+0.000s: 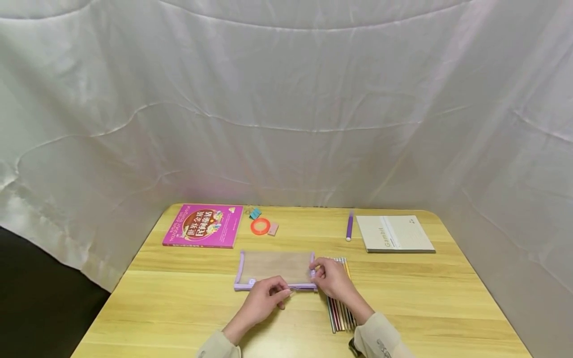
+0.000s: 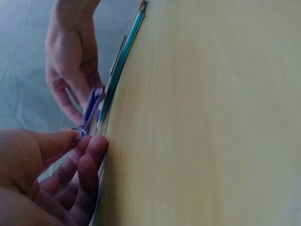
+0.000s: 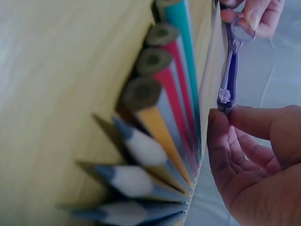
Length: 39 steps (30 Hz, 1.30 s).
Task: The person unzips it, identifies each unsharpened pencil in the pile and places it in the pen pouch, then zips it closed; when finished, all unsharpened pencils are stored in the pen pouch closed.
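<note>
A see-through pencil pouch with lilac edging (image 1: 277, 266) lies flat on the table, its zipper along the near side. My left hand (image 1: 267, 296) pinches the round zipper pull (image 3: 243, 29) between thumb and fingers, about midway along that edge. To the right of the pull the zipper is parted, as the right wrist view shows. At the pouch's right end, my right hand (image 1: 332, 279) pinches the corner by the zipper's end (image 3: 225, 96). Beneath the right hand and wrist lies a row of pencils (image 1: 338, 315), partly covered; some in the right wrist view show sharpened tips.
A pink book (image 1: 224, 233) lies at the back left. Beside it are teal binder clips (image 1: 255, 214), an orange tape roll (image 1: 253, 231) and a small pink block (image 1: 273, 229). A purple marker (image 1: 349, 228) and a pale notebook (image 1: 398, 233) lie back right. Grey curtains (image 1: 313, 154) surround the table.
</note>
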Each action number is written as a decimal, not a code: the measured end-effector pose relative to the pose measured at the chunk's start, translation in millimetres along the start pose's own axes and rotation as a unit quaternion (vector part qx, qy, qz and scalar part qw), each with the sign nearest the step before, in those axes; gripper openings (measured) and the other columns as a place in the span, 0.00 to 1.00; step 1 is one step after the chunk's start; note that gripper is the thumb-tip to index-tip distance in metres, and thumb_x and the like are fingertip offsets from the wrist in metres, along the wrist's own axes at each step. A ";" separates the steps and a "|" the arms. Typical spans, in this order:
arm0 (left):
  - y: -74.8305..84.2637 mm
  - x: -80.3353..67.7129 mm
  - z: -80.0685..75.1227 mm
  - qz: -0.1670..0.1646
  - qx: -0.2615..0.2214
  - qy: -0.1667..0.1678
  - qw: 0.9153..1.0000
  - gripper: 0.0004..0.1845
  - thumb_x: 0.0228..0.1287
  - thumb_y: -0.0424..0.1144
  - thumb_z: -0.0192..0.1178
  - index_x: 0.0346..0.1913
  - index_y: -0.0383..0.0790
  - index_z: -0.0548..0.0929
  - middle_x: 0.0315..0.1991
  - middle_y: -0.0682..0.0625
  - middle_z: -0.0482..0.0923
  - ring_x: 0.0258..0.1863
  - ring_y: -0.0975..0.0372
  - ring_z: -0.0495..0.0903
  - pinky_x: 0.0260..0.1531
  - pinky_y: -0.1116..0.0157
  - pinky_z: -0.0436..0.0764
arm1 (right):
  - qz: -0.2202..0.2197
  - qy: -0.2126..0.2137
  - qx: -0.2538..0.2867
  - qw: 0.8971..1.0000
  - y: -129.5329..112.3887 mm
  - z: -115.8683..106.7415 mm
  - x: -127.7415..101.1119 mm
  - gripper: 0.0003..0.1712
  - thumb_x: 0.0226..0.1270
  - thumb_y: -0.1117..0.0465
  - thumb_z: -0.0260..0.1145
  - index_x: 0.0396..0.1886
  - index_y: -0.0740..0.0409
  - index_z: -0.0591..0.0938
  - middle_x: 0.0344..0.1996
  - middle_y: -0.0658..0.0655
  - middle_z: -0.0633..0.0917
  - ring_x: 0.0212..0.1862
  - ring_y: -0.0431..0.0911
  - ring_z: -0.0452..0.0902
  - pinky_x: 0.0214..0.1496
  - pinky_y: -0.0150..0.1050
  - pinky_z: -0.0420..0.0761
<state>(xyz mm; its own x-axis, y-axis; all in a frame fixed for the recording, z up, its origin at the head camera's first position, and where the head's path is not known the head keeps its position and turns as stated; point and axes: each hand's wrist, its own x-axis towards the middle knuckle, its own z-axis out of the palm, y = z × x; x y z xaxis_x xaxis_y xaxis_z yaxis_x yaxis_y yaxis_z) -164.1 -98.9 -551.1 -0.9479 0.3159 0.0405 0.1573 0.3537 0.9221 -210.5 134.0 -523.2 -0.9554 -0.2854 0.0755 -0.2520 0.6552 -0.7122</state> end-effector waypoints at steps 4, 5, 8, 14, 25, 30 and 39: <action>-3.7 -4.3 -11.3 -0.007 0.003 0.000 1.000 0.05 0.73 0.38 0.64 0.38 0.41 0.85 0.30 0.44 0.84 0.23 0.60 0.85 0.23 0.71 0.80 | 0.011 0.001 0.002 1.000 1.2 -1.7 -1.1 0.11 0.59 0.74 0.71 0.43 0.66 0.86 0.23 0.49 0.81 0.26 0.39 0.73 0.28 0.30 0.74; -4.7 -5.8 -14.5 -0.009 0.002 0.002 1.000 0.05 0.73 0.38 0.64 0.38 0.41 0.84 0.30 0.44 0.84 0.24 0.60 0.85 0.23 0.71 0.80 | 0.012 0.001 0.001 1.000 1.5 -2.1 -1.5 0.11 0.59 0.74 0.71 0.43 0.66 0.86 0.23 0.50 0.81 0.26 0.39 0.73 0.28 0.30 0.74; -7.1 -11.0 -24.9 -0.020 0.000 0.007 1.000 0.05 0.73 0.37 0.64 0.38 0.40 0.84 0.30 0.43 0.83 0.24 0.59 0.85 0.22 0.70 0.80 | 0.017 -0.002 -0.001 1.000 1.7 -3.2 -2.3 0.11 0.60 0.75 0.71 0.43 0.65 0.86 0.24 0.50 0.81 0.27 0.40 0.73 0.28 0.31 0.74; -7.8 -22.2 -44.2 -0.033 -0.008 0.007 0.999 0.06 0.73 0.37 0.63 0.38 0.38 0.83 0.31 0.42 0.83 0.24 0.56 0.86 0.22 0.67 0.82 | 0.003 -0.010 0.000 1.000 -1.6 -3.6 -2.0 0.12 0.60 0.74 0.70 0.44 0.66 0.86 0.23 0.49 0.81 0.26 0.39 0.73 0.28 0.30 0.74; -25.3 -49.4 -98.1 -0.092 -0.029 0.067 0.993 0.04 0.73 0.34 0.62 0.42 0.36 0.83 0.34 0.41 0.83 0.27 0.58 0.86 0.25 0.67 0.84 | 0.044 0.016 0.003 0.999 1.9 -20.3 -0.2 0.11 0.60 0.74 0.71 0.43 0.63 0.88 0.22 0.49 0.79 0.25 0.40 0.72 0.26 0.31 0.71; -28.2 -55.8 -115.8 -0.113 -0.019 0.072 0.991 0.05 0.75 0.35 0.61 0.43 0.37 0.83 0.36 0.41 0.84 0.30 0.57 0.87 0.28 0.65 0.85 | 0.043 0.005 0.012 0.999 4.4 -19.7 2.2 0.11 0.61 0.73 0.71 0.44 0.64 0.88 0.22 0.49 0.79 0.25 0.39 0.72 0.26 0.30 0.71; -28.2 -51.3 -114.8 -0.125 0.003 0.085 0.989 0.03 0.73 0.35 0.62 0.41 0.38 0.83 0.34 0.45 0.83 0.29 0.59 0.84 0.27 0.67 0.84 | 0.037 0.005 0.001 0.999 3.4 -16.7 3.3 0.10 0.61 0.73 0.73 0.43 0.64 0.88 0.23 0.49 0.80 0.27 0.40 0.72 0.27 0.31 0.71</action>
<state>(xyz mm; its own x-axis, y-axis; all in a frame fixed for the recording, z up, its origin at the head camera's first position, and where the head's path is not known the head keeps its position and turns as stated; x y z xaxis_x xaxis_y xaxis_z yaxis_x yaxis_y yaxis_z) -151.7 -226.1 -535.0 -0.9901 0.0664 -0.1233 -0.0858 0.4082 0.9089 -217.1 146.9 -513.8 -0.9731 -0.2288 0.0290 -0.1795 0.6723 -0.7182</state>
